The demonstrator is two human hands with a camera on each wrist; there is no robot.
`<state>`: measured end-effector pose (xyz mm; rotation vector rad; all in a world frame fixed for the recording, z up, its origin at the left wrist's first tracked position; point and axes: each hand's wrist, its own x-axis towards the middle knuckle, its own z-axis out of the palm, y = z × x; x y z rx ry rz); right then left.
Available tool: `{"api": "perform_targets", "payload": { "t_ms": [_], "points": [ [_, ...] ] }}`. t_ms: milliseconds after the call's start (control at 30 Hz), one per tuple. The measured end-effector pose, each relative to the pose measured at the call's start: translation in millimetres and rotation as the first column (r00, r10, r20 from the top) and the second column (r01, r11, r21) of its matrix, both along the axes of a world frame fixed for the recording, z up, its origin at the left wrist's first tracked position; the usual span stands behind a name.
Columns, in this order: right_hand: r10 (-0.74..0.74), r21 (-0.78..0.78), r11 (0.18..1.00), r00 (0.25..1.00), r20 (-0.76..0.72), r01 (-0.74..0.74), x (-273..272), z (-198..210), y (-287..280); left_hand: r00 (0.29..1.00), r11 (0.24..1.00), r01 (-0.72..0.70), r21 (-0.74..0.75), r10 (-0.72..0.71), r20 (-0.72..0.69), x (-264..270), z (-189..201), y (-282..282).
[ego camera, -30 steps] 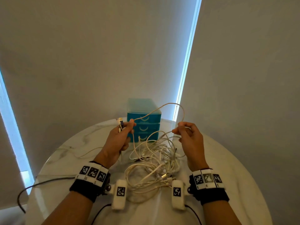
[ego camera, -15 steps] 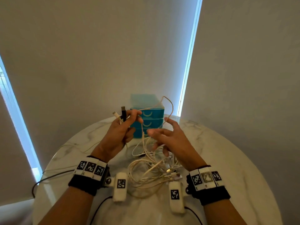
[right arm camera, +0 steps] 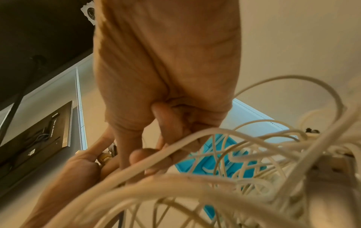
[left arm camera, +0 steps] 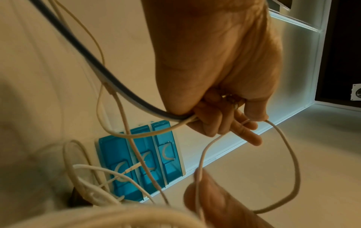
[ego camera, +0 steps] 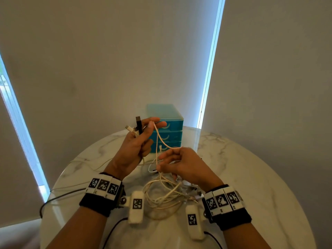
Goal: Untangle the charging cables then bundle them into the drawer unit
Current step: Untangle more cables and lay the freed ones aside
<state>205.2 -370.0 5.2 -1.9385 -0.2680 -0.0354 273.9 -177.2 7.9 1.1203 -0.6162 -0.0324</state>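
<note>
Since half a second ago our right hand (ego camera: 183, 165) has dropped lower and curled its fingers around a strand of cable, where before its fingers were spread and free. Our left hand (ego camera: 136, 144) stays raised, gripping a bunch of cable ends: we count three plugs standing out above its fingers, one black plug (ego camera: 138, 123) and two white ones beside it, the outer white plug (ego camera: 129, 128) leaning left. One cream cable (ego camera: 162, 141) runs from the left thumb and forefinger down in a sag to the right hand, which pinches it; a second length of it drops straight down past the right fingers into the tangle (ego camera: 165, 193) lying on the bench (ego camera: 260, 177) between our two wrists. How many cables make up that tangle we cannot tell; they are pale loops crossing one another, with several connectors near the right wrist. One dark cable (left arm camera: 78, 50) runs into the left fist in the left wrist view. The blue drawer unit (ego camera: 168, 130) stands at the far edge of the bench behind our hands, with three drawers, all pushed in, each with a curved white handle.
</note>
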Motion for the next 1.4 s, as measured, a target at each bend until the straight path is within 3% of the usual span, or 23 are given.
{"api": "perform_targets", "payload": {
  "t_ms": [67, 133, 200, 333, 500, 667, 733, 900, 967, 1000, 1100, 1167, 1300, 1400],
  "points": [
    [-0.15, 0.144, 0.98, 0.983, 0.108, 0.134, 2.1, 2.6, -2.2, 1.0, 1.0, 0.021, -0.019, -0.021, 0.016, -2.0, 0.5, -0.5],
    [-0.353, 0.407, 0.874, 0.922, 0.16, 0.264, 4.5, 10.4, -13.9, 1.0, 0.999, 0.024, -0.026, -0.024, -0.01, -0.9, 0.4, -1.0],
    [-0.448, 0.536, 0.783, 0.884, 0.132, 0.317, 6.0, 13.3, -29.6, 0.999, 1.0, 0.001, 0.023, 0.0, -0.053, 2.7, -1.4, -2.8],
    [-0.441, 0.554, 0.751, 0.897, 0.017, 0.359, 6.6, 6.2, -38.6, 0.995, 0.969, -0.028, 0.247, 0.05, -0.082, 5.4, -8.3, -7.8],
    [-0.336, 0.799, 0.583, 0.939, 0.075, 0.145, 7.3, 17.6, -36.0, 0.999, 0.883, -0.025, 0.469, 0.036, -0.013, -2.5, -9.0, -12.1],
    [-0.151, 0.932, 0.361, 0.988, 0.012, 0.044, 10.1, 13.4, -25.5, 0.997, 0.783, -0.032, 0.621, -0.016, 0.073, -16.3, -5.2, -24.6],
    [-0.126, 0.956, 0.293, 0.992, 0.016, 0.021, 10.6, 16.6, -28.3, 0.993, 0.769, -0.054, 0.637, -0.024, 0.112, -18.5, -4.4, -26.5],
    [-0.194, 0.96, 0.274, 0.981, 0.001, 0.053, 17.0, 11.1, -36.0, 0.995, 0.854, -0.079, 0.515, 0.04, 0.087, -12.6, -4.8, -16.6],
    [-0.143, 0.943, 0.324, 0.989, -0.036, 0.081, 16.7, 10.6, -35.9, 0.989, 0.87, -0.14, 0.473, 0.102, 0.106, -10.5, -4.5, -14.1],
    [-0.108, 0.911, 0.4, 0.992, -0.057, 0.096, 15.2, 11.5, -34.6, 0.982, 0.884, -0.188, 0.429, 0.156, 0.109, -8.8, -4.6, -14.3],
    [0.007, 0.65, 0.756, 0.993, -0.121, 0.074, 7.5, 13.8, -26.6, 0.936, 0.919, -0.351, 0.18, 0.346, 0.057, -0.3, -3.3, -13.9],
    [0.058, 0.415, 0.91, 0.985, -0.164, 0.016, 4.4, 9.8, -24.7, 0.893, 0.893, -0.448, 0.039, 0.449, -0.018, 8.9, -3.2, -6.2],
    [-0.037, 0.193, 0.979, 0.992, -0.124, 0.061, 8.0, -1.7, -23.6, 0.878, 0.876, -0.472, -0.1, 0.457, -0.144, 18.0, -5.9, 5.0],
    [-0.079, -0.043, 0.996, 0.997, 0.006, 0.079, 10.8, -8.8, -10.6, 0.897, 0.896, -0.437, -0.077, 0.427, -0.114, 14.9, -7.8, -2.1]
  ]
}}
